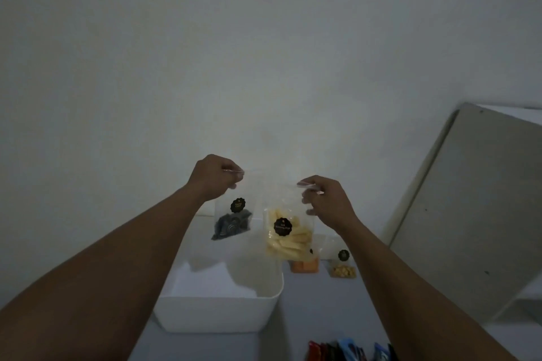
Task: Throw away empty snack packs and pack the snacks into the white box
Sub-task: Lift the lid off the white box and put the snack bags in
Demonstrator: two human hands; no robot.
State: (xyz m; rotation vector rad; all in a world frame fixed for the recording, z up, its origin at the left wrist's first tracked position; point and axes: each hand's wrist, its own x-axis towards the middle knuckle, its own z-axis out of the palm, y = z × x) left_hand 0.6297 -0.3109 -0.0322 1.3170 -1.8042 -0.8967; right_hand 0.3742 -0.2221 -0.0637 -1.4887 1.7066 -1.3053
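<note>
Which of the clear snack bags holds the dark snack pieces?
The bag with dark pieces, pinched at its top by the left hand. The right hand holds a bag of pale yellow sticks; two on the table hold orange or tan contents.

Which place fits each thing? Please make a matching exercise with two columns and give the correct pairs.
Things:
1. dark snack bag
2. yellow snack bag
3. white box
4. colourful packets

Places:
A. at the bottom edge of the view
B. hanging from the right hand
C. on the table, below both bags
D. hanging from the left hand

Pairs: 1-D, 2-B, 3-C, 4-A
</note>
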